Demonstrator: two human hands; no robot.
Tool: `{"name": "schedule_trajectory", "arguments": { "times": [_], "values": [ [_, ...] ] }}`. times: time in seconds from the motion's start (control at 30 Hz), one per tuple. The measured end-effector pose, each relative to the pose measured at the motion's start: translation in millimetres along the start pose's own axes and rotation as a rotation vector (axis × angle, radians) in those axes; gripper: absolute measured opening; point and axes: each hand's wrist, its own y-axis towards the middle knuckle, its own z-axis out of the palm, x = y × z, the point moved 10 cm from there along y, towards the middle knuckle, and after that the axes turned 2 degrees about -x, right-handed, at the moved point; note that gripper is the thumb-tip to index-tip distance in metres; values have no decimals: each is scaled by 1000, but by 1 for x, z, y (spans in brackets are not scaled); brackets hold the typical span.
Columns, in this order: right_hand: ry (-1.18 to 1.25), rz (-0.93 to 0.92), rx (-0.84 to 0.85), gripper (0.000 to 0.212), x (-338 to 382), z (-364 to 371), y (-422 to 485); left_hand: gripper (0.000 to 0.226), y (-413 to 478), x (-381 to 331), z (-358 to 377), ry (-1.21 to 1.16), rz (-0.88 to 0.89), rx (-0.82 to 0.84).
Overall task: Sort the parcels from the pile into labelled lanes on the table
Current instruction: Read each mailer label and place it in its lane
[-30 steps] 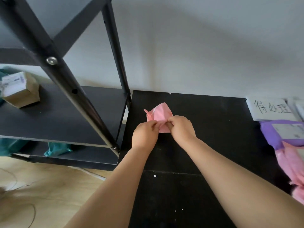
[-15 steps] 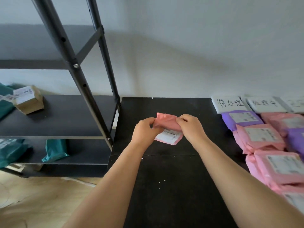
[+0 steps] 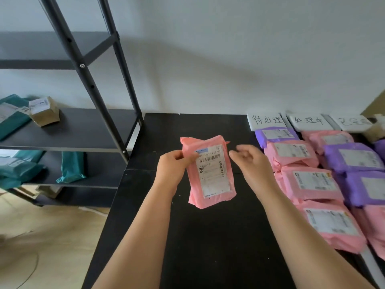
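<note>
Holds pink parcel [image 3: 210, 174] at frame centre, over black table [image 3: 208, 247], printed label toward the camera. Grips its upper left edge with left hand [image 3: 173, 172], thumb across the label corner, fingers curled behind. Shows right hand [image 3: 252, 163] just right of the parcel, not touching it, fingers loosely spread, holding nothing. At right edge: rows of sorted parcels [image 3: 312, 182], pink and purple, below handwritten lane cards [image 3: 267, 120]. At left: shelf unit [image 3: 73, 132] with teal parcels [image 3: 71, 166] and brown box [image 3: 44, 112].

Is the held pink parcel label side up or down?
Up: the pink parcel shows its white label to the camera; the left hand grips its edge.
</note>
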Motion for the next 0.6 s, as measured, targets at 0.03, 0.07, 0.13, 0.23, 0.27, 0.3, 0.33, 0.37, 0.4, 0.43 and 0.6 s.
{"name": "schedule_trajectory", "arguments": {
  "times": [0.03, 0.07, 0.13, 0.23, 0.27, 0.3, 0.33, 0.37, 0.4, 0.43, 0.6],
  "values": [
    [-35, -3, 27, 40, -8, -2, -8, 15, -8, 5, 2, -27, -20, -17],
    [-73, -5, 65, 39, -15, -2, -16, 15, -16, 10, 4, -55, -38, -33],
    [-136, -9, 146, 35, -25, -2, -32, 17, -32, 19, 8, -106, -75, -55],
    [-151, 7, 224, 25, -32, 0, -50, 18, -46, 29, 14, -172, -111, -46],
    [-138, 6, 231, 21, -33, -2, -55, 18, -50, 31, 15, -184, -120, -40],
    [-119, 2, 234, 15, -33, -5, -60, 19, -53, 33, 17, -192, -127, -33],
    [-93, 3, 235, 10, -34, -7, -63, 19, -55, 34, 18, -196, -132, -23],
    [-61, 9, 232, 5, -33, -9, -67, 20, -57, 35, 19, -196, -135, -15],
    [-29, 21, 223, 3, -33, -10, -69, 21, -60, 35, 19, -197, -134, -6],
    [-6, 33, 208, 5, -34, -11, -71, 23, -61, 35, 18, -196, -133, 2],
    [72, 103, 113, 12, -34, -11, -79, 28, -71, 45, 12, -187, -176, 82]
  ]
}}
